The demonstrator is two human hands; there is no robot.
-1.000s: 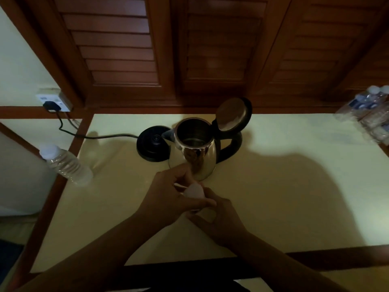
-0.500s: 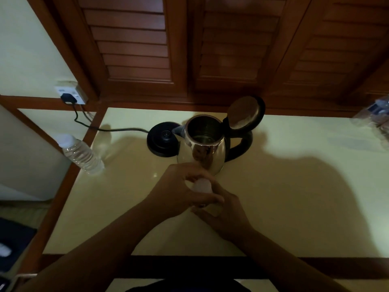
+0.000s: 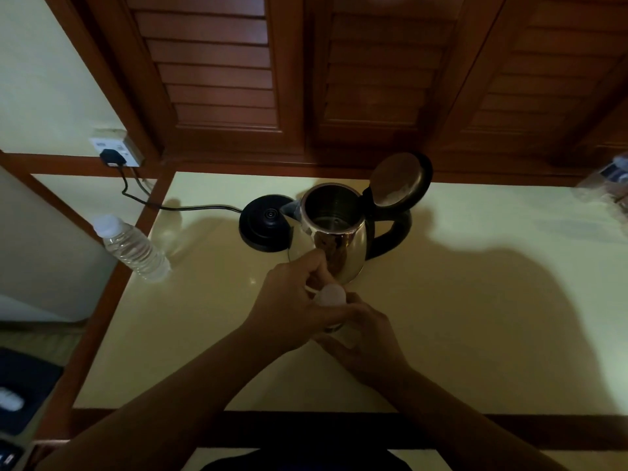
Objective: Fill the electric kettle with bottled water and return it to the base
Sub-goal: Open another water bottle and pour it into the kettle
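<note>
Here, head view: at the desk's [image 3: 475, 334] middle, left hand [image 3: 292, 300] twists the cap [image 3: 331, 295] of a thin, crushable water bottle [image 3: 334, 322] gripped low by right hand [image 3: 365, 338]. The slick steel kettle [image 3: 334, 239], lid open, stands off its base [image 3: 266, 220]; its handle [image 3: 396, 232] looks the safest hold.

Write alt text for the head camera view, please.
Both hands, left hand and right hand, grip a capped water bottle in front of an open steel kettle. The kettle stands on the table beside its black base; a second bottle stands at left.

wall socket [image 3: 114, 148], louvred wooden shutters [image 3: 217, 73]
</note>
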